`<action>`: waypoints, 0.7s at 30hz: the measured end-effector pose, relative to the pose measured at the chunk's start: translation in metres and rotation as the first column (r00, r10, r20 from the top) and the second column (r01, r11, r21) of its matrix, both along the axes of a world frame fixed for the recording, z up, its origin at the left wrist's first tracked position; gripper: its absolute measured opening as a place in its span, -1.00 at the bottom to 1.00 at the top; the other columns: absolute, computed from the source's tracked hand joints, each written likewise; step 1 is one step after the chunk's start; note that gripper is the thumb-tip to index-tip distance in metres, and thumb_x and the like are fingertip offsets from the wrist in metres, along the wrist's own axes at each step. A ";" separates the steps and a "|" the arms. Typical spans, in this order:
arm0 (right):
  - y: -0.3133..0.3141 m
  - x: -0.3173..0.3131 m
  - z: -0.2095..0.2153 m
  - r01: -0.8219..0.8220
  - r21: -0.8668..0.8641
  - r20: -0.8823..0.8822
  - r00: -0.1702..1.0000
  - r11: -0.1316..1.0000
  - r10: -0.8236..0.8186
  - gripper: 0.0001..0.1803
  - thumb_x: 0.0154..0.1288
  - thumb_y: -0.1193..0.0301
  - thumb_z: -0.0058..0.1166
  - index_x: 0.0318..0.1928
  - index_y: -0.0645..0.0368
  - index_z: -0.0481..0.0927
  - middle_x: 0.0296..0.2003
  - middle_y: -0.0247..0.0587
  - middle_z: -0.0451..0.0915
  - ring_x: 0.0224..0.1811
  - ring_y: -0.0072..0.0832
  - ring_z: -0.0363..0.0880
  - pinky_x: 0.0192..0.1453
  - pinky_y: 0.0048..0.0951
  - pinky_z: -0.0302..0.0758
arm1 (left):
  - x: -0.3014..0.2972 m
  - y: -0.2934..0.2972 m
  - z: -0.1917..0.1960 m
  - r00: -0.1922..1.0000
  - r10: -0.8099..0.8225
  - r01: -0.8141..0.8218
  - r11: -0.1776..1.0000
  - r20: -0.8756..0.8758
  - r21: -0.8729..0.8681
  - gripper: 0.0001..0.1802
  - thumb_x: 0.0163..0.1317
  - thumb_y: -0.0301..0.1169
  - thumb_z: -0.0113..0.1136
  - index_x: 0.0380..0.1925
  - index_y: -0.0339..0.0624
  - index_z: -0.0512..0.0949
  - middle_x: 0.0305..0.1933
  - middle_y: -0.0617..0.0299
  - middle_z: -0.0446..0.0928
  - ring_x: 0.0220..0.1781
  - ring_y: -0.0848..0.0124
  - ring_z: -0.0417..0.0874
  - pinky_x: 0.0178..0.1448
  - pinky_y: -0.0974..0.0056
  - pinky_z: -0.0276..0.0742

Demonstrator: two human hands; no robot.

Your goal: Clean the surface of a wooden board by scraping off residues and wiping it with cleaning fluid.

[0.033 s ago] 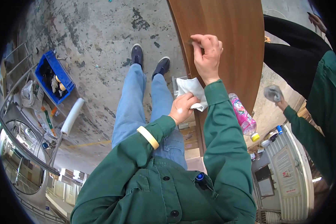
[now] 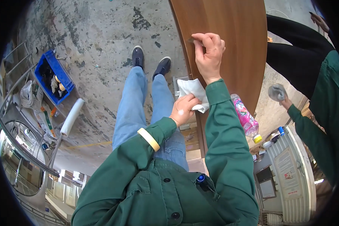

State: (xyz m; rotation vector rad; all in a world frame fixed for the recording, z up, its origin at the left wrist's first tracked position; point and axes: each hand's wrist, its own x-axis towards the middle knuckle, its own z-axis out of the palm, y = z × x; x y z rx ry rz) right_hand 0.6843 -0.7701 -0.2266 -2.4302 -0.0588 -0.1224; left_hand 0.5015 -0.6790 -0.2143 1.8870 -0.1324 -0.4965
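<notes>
My left hand [image 2: 183, 109] is closed around a folded white cloth [image 2: 192, 89], held beside the near edge of a brown wooden panel [image 2: 237, 49]. A roll of cream tape [image 2: 148, 139] sits round my left forearm like a bracelet. Over the panel, close to its left edge, my right hand [image 2: 209, 56] pinches a small, thin, dark piece [image 2: 192, 39] between thumb and forefinger. Most of that piece is hidden by the fingers, so its kind is unclear. Just right of my right forearm is a bottle [image 2: 245, 116] of pink liquid with a yellow cap.
Across the panel stands another person [image 2: 301, 64], whose hand holds a grey cloth [image 2: 277, 92]. To the left, a blue crate [image 2: 58, 77] of mixed items rests near a white roll [image 2: 72, 117] and metal rails [image 2: 13, 132]. Stained concrete floor [image 2: 101, 34] lies around my feet.
The other person's hand with the grey cloth has shifted very slightly. My own hands stay almost in place, with the same grips.
</notes>
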 end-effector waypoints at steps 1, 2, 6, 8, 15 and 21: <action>0.000 0.003 -0.003 -0.007 -0.005 -0.001 1.000 1.000 0.007 -0.81 0.12 0.45 0.26 -0.27 -0.19 0.69 -0.27 -0.49 0.48 -0.13 -0.38 0.40 0.00 -0.34 0.25 | -0.003 -0.001 -0.001 1.000 0.011 -0.011 1.000 0.015 -0.002 -0.66 -0.15 -0.58 0.26 -0.29 -0.02 0.59 -0.36 0.21 0.46 -0.28 0.13 0.56 -0.21 0.11 0.50; 0.000 0.007 -0.006 -0.026 -0.016 0.063 0.998 1.000 0.027 -0.82 0.11 0.45 0.27 -0.28 -0.19 0.70 -0.27 -0.50 0.48 -0.13 -0.39 0.39 0.00 -0.34 0.25 | -0.004 -0.003 -0.004 1.000 0.017 -0.017 1.000 0.014 -0.006 -0.66 -0.15 -0.58 0.26 -0.29 -0.02 0.59 -0.36 0.21 0.46 -0.28 0.13 0.56 -0.21 0.11 0.50; 0.005 0.015 -0.015 -0.059 0.000 0.137 0.989 0.998 0.059 -0.82 0.07 0.43 0.31 -0.30 -0.20 0.72 -0.28 -0.53 0.48 -0.14 -0.42 0.38 0.02 -0.35 0.23 | -0.007 -0.002 -0.003 1.000 0.010 -0.010 1.000 0.011 0.003 -0.64 -0.17 -0.59 0.26 -0.28 -0.01 0.59 -0.36 0.22 0.46 -0.28 0.14 0.56 -0.21 0.11 0.49; 0.004 0.014 -0.018 -0.070 0.006 0.145 0.987 0.997 0.069 -0.82 0.07 0.42 0.32 -0.30 -0.20 0.72 -0.28 -0.54 0.48 -0.14 -0.42 0.38 0.02 -0.35 0.22 | -0.006 -0.003 -0.003 1.000 -0.005 0.005 1.000 0.022 0.005 -0.71 -0.12 -0.56 0.24 -0.31 -0.06 0.55 -0.34 0.19 0.44 -0.25 0.14 0.58 -0.18 0.10 0.50; -0.004 -0.003 -0.018 -0.092 0.015 0.141 0.986 0.996 0.089 -0.82 0.06 0.42 0.33 -0.31 -0.19 0.73 -0.30 -0.54 0.49 -0.15 -0.43 0.38 0.02 -0.35 0.20 | -0.007 -0.003 -0.004 0.999 0.003 -0.003 1.000 0.042 0.004 -0.73 -0.10 -0.54 0.25 -0.32 -0.05 0.56 -0.35 0.19 0.44 -0.25 0.14 0.57 -0.17 0.10 0.50; -0.011 -0.034 -0.013 -0.103 0.001 0.109 0.989 0.995 0.102 -0.81 0.04 0.44 0.34 -0.31 -0.17 0.73 -0.30 -0.52 0.49 -0.16 -0.45 0.40 0.00 -0.35 0.20 | -0.007 -0.002 -0.002 1.000 -0.013 0.012 1.000 0.024 0.012 -0.75 -0.07 -0.52 0.26 -0.31 -0.04 0.56 -0.35 0.21 0.45 -0.24 0.16 0.58 -0.17 0.11 0.50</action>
